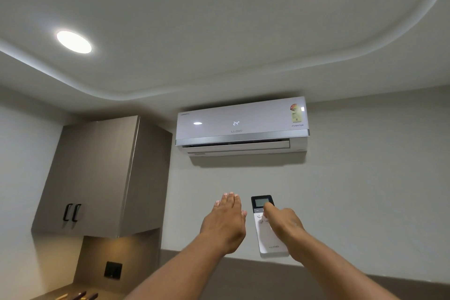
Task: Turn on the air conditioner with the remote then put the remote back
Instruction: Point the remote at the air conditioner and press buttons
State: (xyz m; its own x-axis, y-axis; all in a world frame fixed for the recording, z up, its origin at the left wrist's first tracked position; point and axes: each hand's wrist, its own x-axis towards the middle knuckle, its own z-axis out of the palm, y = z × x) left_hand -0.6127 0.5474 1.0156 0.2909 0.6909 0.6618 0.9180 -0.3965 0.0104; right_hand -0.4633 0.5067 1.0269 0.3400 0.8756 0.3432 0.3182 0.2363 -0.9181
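A white air conditioner (243, 126) hangs high on the wall. Its panel shows a lit "24°" and its bottom flap is slightly apart from the body. Below it, a white remote (264, 231) with a dark screen at the top stands upright against the wall, its lower end in a small white holder (274, 254). My right hand (283, 223) lies over the remote's right side, one finger stretched up to just below the screen. To the left of the remote, my left hand (225, 221) is raised flat toward the wall, fingers straight, holding nothing.
A grey-brown wall cabinet (97, 178) with two black handles hangs at the left. Under it are a dark switch plate (113, 269) and part of a counter with a few items. Two round ceiling lights shine above. A dark band runs along the wall below the remote.
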